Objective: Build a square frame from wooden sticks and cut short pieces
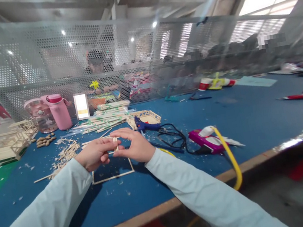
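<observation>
My left hand (96,153) and my right hand (135,144) meet over the blue table, their fingers closed on a small bundle of short wooden sticks (115,144) held upright between them. Beneath my hands, a thin rectangular stick frame (113,177) lies flat on the table, its far part hidden by them. Just beyond my right hand rests a dark blue glue gun (148,126), beside a wooden stick tray (152,116). A pile of short stick pieces (67,154) is to the left of my left hand.
Wrapped stick bundles (111,114), a pink bottle (60,112), peanuts (45,140) and stick models (3,147) sit at the back left. A purple tool (207,142) with a yellow strap and black cables lie right. A perforated screen (58,59) stands behind; people are beyond it.
</observation>
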Demonstrator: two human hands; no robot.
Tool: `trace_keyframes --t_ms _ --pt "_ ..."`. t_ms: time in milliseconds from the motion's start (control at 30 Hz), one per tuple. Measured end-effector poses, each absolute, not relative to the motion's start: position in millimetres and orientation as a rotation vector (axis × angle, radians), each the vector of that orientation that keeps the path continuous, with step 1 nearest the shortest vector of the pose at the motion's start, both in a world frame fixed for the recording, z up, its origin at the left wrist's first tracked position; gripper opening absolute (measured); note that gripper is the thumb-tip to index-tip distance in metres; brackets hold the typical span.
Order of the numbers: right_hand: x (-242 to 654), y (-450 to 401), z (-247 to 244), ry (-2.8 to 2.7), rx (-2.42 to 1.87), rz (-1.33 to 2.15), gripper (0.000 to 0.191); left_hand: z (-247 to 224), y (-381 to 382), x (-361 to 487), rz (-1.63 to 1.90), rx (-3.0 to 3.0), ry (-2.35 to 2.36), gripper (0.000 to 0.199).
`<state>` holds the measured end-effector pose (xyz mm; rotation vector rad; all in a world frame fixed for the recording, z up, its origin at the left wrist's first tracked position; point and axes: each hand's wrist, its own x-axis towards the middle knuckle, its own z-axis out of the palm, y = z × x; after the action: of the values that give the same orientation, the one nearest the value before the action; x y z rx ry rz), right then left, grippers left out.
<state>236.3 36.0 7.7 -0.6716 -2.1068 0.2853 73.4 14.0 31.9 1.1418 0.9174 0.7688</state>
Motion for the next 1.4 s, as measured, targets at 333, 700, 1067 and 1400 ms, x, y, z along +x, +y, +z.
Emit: trace_keyframes --t_ms 333,700,1067,1400 --pt "230.6 33.5 4.5 -2.128 -0.611 0.322 0.049 16.9 5.1 65.3 1.125 0.998 0.843 0.044" --pt "227.5 32.7 0.0 -2.211 -0.611 0.526 0.051 7.1 -8.7 71.9 1.229 1.056 0.832 0.09" --pt "229.4 30.8 3.2 -2.023 -0.637 0.735 0.057 14.1 -8.5 70.8 1.316 0.972 0.921 0.055" --pt "228.1 31.3 2.2 -2.065 -0.621 0.695 0.043 14.2 -11.2 72.7 1.245 0.948 0.939 0.04"
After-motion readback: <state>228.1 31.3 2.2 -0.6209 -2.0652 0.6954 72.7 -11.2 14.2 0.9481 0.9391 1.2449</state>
